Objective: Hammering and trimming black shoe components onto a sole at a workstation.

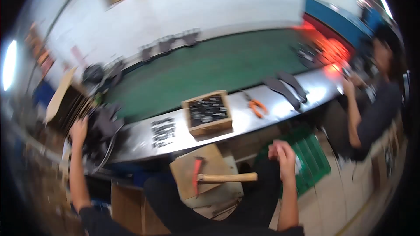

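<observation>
My left hand [78, 132] reaches out at the far left, beside an open cardboard box [65, 100] and a heap of dark, flat pieces [103, 122]. Blur hides its fingertips, so I cannot tell whether it grips anything. My right hand [284, 156] hovers past my right knee, above a green plastic crate [313, 159]. Its fingers are loosely bent and apart, with nothing visible in them. Between my legs, a hammer [227, 177] with a red head and wooden handle lies on a tan board [181, 170], touched by neither hand.
On the metal ledge [262, 122] are rows of small dark pieces [163, 132], a wooden box [210, 130] of black parts, orange-handled pliers [257, 107] and dark insoles [284, 89]. Behind runs a green conveyor belt [210, 67]. A co-worker [376, 100] sits at right near a red-lit machine.
</observation>
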